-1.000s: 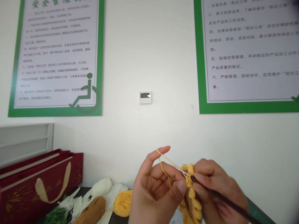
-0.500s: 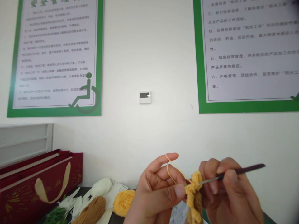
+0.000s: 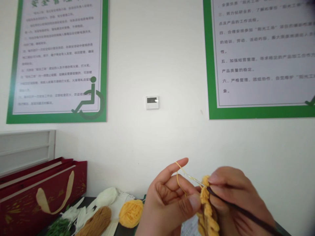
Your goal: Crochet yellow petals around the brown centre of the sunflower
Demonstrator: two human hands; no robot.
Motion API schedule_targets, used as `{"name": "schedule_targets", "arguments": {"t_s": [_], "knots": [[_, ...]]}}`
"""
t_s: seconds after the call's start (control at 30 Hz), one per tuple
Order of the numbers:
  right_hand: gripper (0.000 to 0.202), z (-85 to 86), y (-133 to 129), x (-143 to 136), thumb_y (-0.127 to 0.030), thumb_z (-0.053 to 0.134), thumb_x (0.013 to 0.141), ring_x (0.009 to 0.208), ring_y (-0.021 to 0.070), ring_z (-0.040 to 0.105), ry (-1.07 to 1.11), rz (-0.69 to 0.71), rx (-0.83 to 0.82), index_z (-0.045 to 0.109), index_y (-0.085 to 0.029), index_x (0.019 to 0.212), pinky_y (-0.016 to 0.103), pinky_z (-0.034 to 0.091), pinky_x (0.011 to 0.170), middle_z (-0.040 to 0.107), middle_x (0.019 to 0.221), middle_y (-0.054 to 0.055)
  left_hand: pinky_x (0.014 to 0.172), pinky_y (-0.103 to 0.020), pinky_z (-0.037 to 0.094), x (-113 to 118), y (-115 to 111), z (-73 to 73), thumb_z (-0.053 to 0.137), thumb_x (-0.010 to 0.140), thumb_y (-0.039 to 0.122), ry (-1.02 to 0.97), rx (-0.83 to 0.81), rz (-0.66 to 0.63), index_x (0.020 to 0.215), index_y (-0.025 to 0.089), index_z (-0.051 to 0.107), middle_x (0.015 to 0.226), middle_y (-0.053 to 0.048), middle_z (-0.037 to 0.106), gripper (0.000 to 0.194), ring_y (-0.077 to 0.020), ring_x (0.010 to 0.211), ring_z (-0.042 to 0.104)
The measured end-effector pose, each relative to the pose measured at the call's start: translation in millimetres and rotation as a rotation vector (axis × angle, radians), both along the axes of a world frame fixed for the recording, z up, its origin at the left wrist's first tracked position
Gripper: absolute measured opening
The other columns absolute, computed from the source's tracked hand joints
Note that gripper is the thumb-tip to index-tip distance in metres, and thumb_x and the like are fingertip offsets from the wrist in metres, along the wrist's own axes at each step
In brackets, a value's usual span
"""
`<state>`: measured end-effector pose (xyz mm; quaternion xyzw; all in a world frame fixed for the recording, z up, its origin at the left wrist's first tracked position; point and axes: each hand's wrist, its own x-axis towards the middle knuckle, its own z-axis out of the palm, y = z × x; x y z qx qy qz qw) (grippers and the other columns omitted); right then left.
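My left hand [image 3: 167, 201] pinches the edge of a bumpy yellow crochet piece [image 3: 209, 218] between thumb and fingers. Its index finger is raised, with yellow yarn [image 3: 184, 170] looped over it and running down to the work. My right hand [image 3: 237, 191] grips a crochet hook [image 3: 240, 211] with a dark handle and a silver shaft. The shaft passes by the top of the piece, and its tip points up-left at the taut yarn near the left index finger. Fingers of the right hand also touch the top of the piece, whose lower end runs out of the frame.
On the dark table at left lie a yellow yarn ball [image 3: 131, 213], a brown skein [image 3: 96, 222], white yarn [image 3: 107, 197] and green yarn [image 3: 59, 226]. Dark red gift bags [image 3: 24, 209] stand beside them. Green-framed posters [image 3: 107, 65] and a small white panel [image 3: 152, 106] hang on the wall.
The hook has swung from pointing right to slanting down-right, and its tip now reaches through to the yarn on the left. My right hand has turned and come closer to the left.
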<state>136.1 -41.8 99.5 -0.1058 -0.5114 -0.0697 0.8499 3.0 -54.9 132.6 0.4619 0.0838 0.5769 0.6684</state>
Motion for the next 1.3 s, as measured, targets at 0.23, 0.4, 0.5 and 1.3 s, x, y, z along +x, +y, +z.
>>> {"name": "schedule_targets", "arguments": {"t_s": [0.23,0.4,0.5,1.3], "knots": [[0.010,11.2,2,-7,-0.039,0.069,0.098,0.084,0.0189,0.061,-0.096,0.526,-0.168,0.067,-0.029,0.096,0.031,0.054,0.071,0.069,0.079,0.000,0.064,-0.020,0.052,3,0,-0.3,0.097,0.064,0.008,0.009,0.041,0.095,0.116,0.021,0.080,0.068,0.001,0.074,0.056,-0.0096,0.062,0.065],[0.014,9.5,6,5,-0.041,0.066,0.099,0.087,0.0190,0.060,-0.113,0.503,-0.190,0.063,-0.029,0.096,0.033,0.050,0.079,0.069,0.077,-0.001,0.066,-0.023,0.054,0,0,-0.3,0.096,0.066,0.012,0.042,0.065,0.151,0.109,0.019,0.081,0.070,-0.002,0.077,0.046,-0.0134,0.065,0.071],[0.011,10.2,6,9,-0.039,0.063,0.101,0.090,0.0187,0.059,-0.173,0.422,-0.167,0.061,-0.028,0.098,0.035,0.048,0.084,0.071,0.077,-0.001,0.068,-0.025,0.056,-4,0,-0.1,0.096,0.066,0.012,0.059,0.065,0.177,0.109,0.019,0.080,0.070,-0.002,0.077,0.045,-0.0152,0.067,0.073],[0.006,26.1,-8,24,-0.034,0.058,0.104,0.075,0.0182,0.065,-0.442,0.123,-0.084,0.062,-0.029,0.101,0.043,0.044,0.088,0.078,0.081,-0.005,0.073,-0.030,0.057,-6,2,-1.0,0.092,0.072,0.016,0.114,0.088,0.240,0.104,0.018,0.082,0.067,-0.001,0.073,0.034,-0.0163,0.066,0.070]]}}
